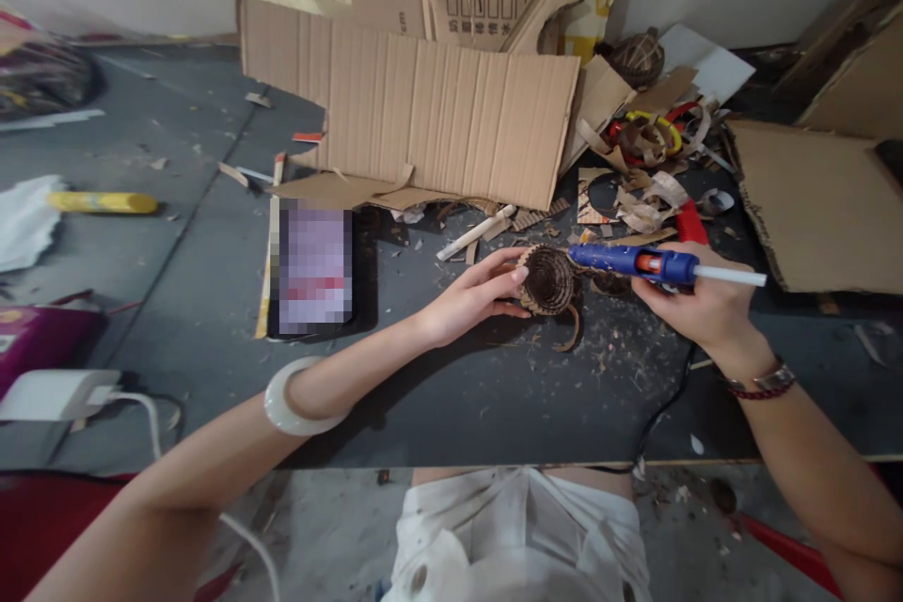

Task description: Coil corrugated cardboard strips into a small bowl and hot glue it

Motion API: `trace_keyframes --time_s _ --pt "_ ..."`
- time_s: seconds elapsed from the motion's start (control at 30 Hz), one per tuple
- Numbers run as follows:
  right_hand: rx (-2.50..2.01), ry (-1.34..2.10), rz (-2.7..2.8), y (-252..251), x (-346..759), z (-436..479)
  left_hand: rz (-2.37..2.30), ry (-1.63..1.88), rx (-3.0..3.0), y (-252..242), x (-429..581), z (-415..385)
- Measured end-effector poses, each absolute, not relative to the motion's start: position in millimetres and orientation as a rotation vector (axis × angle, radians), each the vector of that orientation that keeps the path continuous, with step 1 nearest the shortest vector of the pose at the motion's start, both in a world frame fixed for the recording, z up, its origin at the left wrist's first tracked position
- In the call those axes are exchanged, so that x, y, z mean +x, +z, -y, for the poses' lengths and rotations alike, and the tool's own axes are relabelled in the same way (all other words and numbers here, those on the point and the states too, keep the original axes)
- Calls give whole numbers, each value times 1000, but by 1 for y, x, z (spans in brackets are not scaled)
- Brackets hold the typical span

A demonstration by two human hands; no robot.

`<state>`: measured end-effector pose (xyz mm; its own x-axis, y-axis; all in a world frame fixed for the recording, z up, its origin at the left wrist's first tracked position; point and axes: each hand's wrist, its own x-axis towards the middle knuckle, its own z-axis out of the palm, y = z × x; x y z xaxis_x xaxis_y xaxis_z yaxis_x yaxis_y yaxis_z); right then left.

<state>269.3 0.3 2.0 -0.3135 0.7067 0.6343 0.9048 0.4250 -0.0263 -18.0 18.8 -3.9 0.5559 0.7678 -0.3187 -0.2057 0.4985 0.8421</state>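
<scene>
Near the table's middle, my left hand [494, 287] holds a small round cup of coiled corrugated cardboard [548, 280] by its left side, fingers closed around the wall. Its dark opening faces up toward me, and a loose cardboard strip [573, 329] curls out below its right edge. My right hand [712, 301] grips a blue hot glue gun [627, 261], with a white glue stick [730, 276] poking out of its back. The nozzle points left, at the cup's upper right rim; whether it touches is hard to tell. Below the gun, a small brown piece [610, 282] is partly hidden.
Large cardboard sheets [451, 113] stand behind my hands. Paper scraps and strips [649, 198] pile at the back right, beside another cardboard piece [825, 207]. A phone [314, 268] lies left, with a yellow marker [102, 202] farther off. A black cord [663, 414] runs off the front edge.
</scene>
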Motion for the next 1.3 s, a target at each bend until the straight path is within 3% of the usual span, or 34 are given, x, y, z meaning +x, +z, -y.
trace_keyframes --time_s 1.03,1.3 --pt "-1279 -470 2115 1 272 -1 -784 659 866 -5 -18 -19" --pt "-1250 -313 2205 6 268 0 -788 658 863 -5 -18 -19"
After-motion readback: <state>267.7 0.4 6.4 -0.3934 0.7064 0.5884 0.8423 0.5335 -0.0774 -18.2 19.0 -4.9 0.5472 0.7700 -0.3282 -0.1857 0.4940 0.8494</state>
